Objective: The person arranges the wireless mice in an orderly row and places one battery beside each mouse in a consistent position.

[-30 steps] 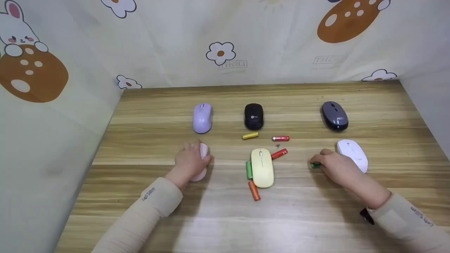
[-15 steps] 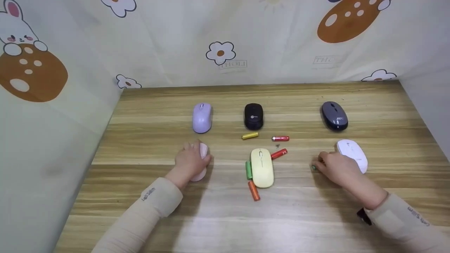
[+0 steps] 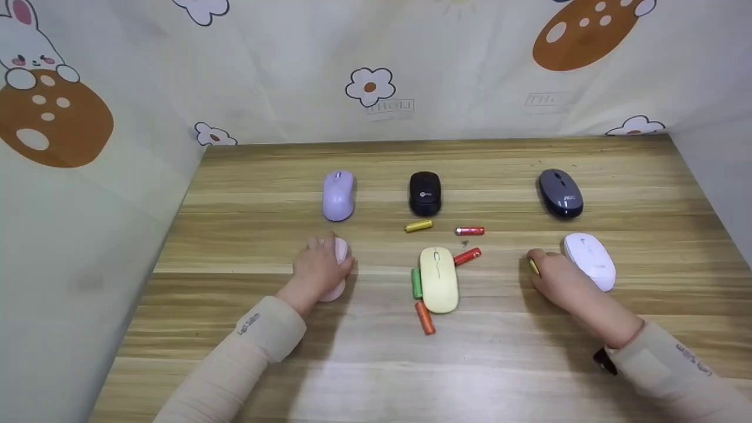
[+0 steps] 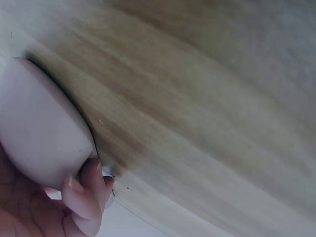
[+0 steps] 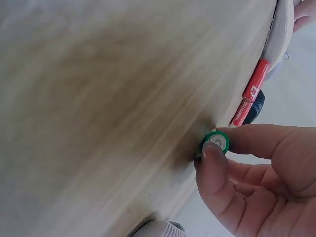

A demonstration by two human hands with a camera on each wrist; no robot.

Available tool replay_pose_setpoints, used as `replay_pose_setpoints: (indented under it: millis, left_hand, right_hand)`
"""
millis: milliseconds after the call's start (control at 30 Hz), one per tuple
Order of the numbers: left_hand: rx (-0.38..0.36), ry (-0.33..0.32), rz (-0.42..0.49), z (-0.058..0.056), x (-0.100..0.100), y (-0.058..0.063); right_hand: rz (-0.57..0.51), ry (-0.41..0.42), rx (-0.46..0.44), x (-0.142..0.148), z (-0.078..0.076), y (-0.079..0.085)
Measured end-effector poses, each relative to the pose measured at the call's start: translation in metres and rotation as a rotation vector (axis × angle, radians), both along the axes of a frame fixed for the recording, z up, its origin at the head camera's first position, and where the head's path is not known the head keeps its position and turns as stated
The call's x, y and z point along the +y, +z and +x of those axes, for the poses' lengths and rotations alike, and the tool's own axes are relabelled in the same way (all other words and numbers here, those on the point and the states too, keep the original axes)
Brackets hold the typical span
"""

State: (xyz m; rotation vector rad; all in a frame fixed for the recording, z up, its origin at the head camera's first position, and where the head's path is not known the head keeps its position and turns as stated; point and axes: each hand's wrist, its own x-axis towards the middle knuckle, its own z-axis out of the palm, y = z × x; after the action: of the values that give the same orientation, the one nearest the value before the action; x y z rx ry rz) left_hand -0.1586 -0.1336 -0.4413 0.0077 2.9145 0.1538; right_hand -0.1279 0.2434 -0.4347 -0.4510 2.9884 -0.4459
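Observation:
On the left of the table, my left hand (image 3: pixel 317 267) lies over a pink computer mouse (image 3: pixel 335 292). Its fingers curl round the mouse's edge in the left wrist view, where the smooth pink shell (image 4: pixel 44 123) shows beside them. My right hand (image 3: pixel 561 279) pinches a green battery (image 5: pixel 222 141) between thumb and fingertips. The battery's metal end faces the right wrist camera, and most of its length is hidden by the fingers. A white mouse (image 3: pixel 593 258) lies just beyond the right hand, partly covered by it in the head view.
Between the hands lies a pale yellow mouse (image 3: pixel 439 282), with a green battery (image 3: pixel 416 284), an orange one (image 3: pixel 425 318) and a red one (image 3: pixel 468 256) around it. Farther back are a yellow battery (image 3: pixel 418 226), purple (image 3: pixel 338 197), black (image 3: pixel 425 194) and dark grey (image 3: pixel 560 194) mice. A curtain (image 3: pixel 458 76) hangs behind.
The green battery has turned in my right fingers, from lying sideways to pointing more away from me. My right hand has shifted slightly; the left hand stays on the pink mouse.

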Motion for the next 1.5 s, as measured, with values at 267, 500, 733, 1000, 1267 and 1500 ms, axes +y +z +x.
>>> replay_pose_setpoints:
  millis: [267,500,733,1000,1267,1500]
  left_hand:
    - [0.005,0.004,-0.006,0.001,0.000,-0.001]
    - [0.023,0.012,-0.009,0.001,-0.001,-0.001]
    - [0.040,0.007,-0.008,0.000,-0.001,-0.002]
    - [0.067,-0.023,-0.033,0.002,0.000,-0.004]
    - [0.074,-0.029,-0.004,0.001,0.001,-0.003]
    - [0.082,-0.025,0.002,0.001,0.001,-0.004]
  right_hand:
    - [-0.049,-0.050,-0.038,0.019,-0.013,0.018]
    - [-0.101,-0.213,-0.238,0.070,-0.050,0.048]
    - [-0.107,-0.219,-0.264,0.109,-0.086,0.034]
    - [-0.093,-0.162,-0.169,0.123,-0.106,0.004]
    - [-0.120,-0.200,-0.203,0.123,-0.110,0.000]
    - [-0.080,-0.176,-0.142,0.124,-0.115,-0.002]
